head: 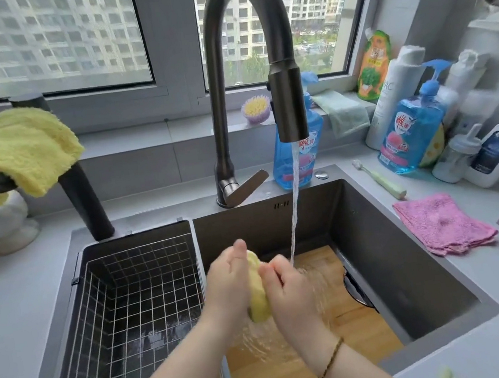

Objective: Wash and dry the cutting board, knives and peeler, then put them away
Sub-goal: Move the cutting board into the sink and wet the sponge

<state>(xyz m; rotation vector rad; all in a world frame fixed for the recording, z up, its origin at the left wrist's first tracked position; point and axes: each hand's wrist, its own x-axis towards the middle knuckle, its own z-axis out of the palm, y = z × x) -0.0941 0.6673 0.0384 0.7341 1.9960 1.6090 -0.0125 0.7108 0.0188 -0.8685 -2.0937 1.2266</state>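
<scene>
A wooden cutting board (364, 329) lies flat in the right basin of the sink, wet, with tap water running onto its far end. Above it both hands hold a bunched yellow cloth (257, 290). My left hand (229, 284) presses against the cloth's left side with its fingers up. From the other side my right hand (288, 292) grips the cloth, fingers curled. No knife or peeler is visible.
A dark faucet (287, 103) runs a stream of water. A wire basket (128, 295) fills the left basin. On the right counter lie a pink cloth (442, 225), a toothbrush (380, 180) and several bottles (414, 137). Another yellow cloth (18, 150) hangs at left.
</scene>
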